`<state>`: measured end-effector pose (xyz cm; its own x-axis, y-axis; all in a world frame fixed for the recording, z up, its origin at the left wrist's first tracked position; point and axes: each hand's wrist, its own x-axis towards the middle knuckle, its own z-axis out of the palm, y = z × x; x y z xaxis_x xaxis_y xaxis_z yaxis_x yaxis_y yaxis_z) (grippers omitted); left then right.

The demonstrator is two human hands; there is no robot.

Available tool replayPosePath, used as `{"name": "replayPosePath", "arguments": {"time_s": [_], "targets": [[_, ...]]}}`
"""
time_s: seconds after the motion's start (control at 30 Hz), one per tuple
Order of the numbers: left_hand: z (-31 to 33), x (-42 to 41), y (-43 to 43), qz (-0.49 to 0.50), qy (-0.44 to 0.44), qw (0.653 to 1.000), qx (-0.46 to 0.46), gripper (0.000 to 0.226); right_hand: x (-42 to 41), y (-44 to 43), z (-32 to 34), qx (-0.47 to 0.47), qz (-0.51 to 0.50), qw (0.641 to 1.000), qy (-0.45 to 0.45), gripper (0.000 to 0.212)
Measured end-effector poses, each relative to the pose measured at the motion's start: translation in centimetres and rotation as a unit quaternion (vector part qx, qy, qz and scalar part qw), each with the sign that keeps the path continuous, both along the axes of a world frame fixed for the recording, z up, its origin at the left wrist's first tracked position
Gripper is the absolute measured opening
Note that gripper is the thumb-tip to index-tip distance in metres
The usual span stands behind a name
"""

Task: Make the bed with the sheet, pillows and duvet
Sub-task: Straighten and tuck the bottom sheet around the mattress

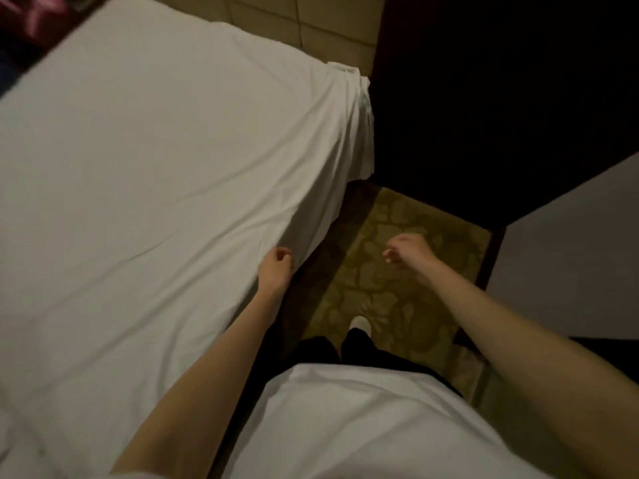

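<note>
Low centre-left, L hand [276, 267] pinches creased white sheet [138, 167], R hand [408, 252] loose, empty, over floral carpet [397, 302]

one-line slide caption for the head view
Head view: left hand grips the white sheet at its side edge; right hand hangs free over the patterned carpet.

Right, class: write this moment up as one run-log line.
left hand: grips sheet edge | right hand: loosely curled, empty, over carpet | sheet: spread flat, far corner bunched
</note>
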<state>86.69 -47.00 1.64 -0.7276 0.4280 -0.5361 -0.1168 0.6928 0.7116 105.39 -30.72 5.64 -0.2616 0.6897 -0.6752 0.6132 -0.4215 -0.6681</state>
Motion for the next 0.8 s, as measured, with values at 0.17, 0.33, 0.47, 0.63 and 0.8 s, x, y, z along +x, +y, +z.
{"name": "replayPosePath", "arguments": {"time_s": [0.17,0.33,0.47,0.63,0.8], "targets": [[0.7,-2.4,7.0,0.042,-0.017,0.999,0.01,0.013,-3.9,8.5,0.1,-0.002,0.032,0.999,-0.005,0.014],[-1.0,-6.7,13.9,0.028,0.001,1.0,-0.015,0.011,-9.5,16.3,-2.0,-0.019,0.041,0.999,0.008,0.015],[-3.5,-10.6,20.0,0.029,0.002,0.999,-0.023,0.021,-14.2,22.3,-4.3,-0.019,0.043,0.999,-0.006,0.011],[-5.1,-14.2,27.7,-0.011,0.015,0.998,-0.06,0.027,-19.6,30.0,-6.6,-0.022,0.062,0.997,-0.043,0.006],[-8.4,-15.4,32.5,-0.128,0.08,0.981,-0.124,0.036,-24.6,36.4,-11.0,-0.017,0.092,0.99,-0.104,0.034]]}}
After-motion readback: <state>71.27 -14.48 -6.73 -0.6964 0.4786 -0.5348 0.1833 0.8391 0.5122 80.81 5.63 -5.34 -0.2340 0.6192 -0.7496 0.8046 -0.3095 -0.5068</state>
